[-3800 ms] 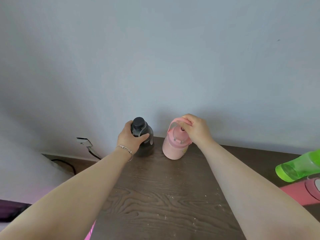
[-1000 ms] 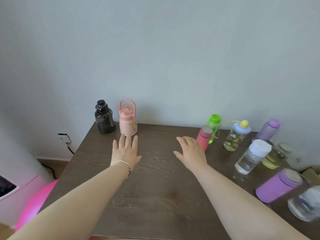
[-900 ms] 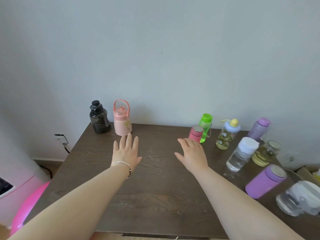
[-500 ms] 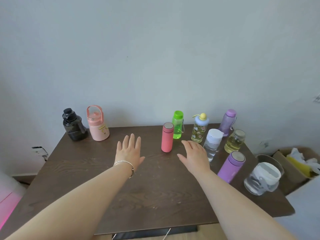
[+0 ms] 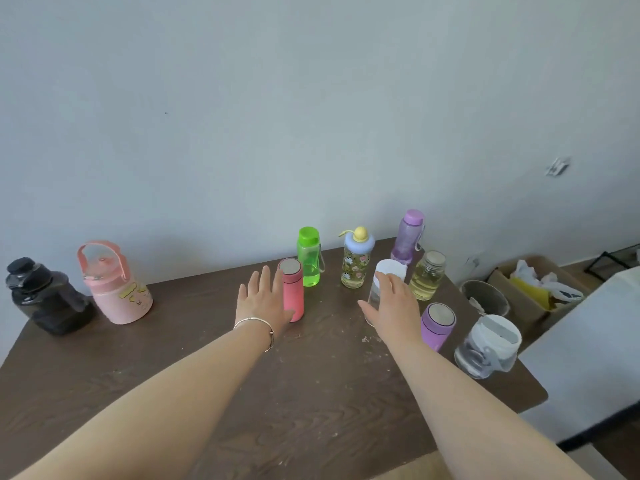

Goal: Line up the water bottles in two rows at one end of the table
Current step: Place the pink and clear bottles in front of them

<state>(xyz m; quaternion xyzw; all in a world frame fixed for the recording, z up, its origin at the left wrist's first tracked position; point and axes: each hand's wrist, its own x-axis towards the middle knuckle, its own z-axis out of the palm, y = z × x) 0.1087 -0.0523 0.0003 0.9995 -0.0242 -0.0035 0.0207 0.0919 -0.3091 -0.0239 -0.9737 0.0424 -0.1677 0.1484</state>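
A black bottle (image 5: 45,299) and a pink bottle with a handle (image 5: 116,284) stand side by side at the table's far left. My left hand (image 5: 263,301), fingers spread, is right beside a coral flask (image 5: 292,292), holding nothing. My right hand (image 5: 393,306) is open against a clear bottle with a white cap (image 5: 388,275) and partly hides it. Behind stand a green bottle (image 5: 308,256), a flowered bottle with a yellow knob (image 5: 356,259), a purple bottle (image 5: 408,235) and a yellowish jar (image 5: 427,275). A purple flask (image 5: 437,323) and a clear jug (image 5: 490,344) stand at the right.
The dark wooden table (image 5: 311,393) stands against a pale wall. Beyond its right end, on the floor, are a grey bin (image 5: 485,297) and a cardboard box (image 5: 533,289) with bags in it. A white surface (image 5: 588,358) lies at the lower right.
My hands let go of the black and pink bottles at the left end. The view swung right, and both open hands reached forward to the coral flask and the white-capped bottle.
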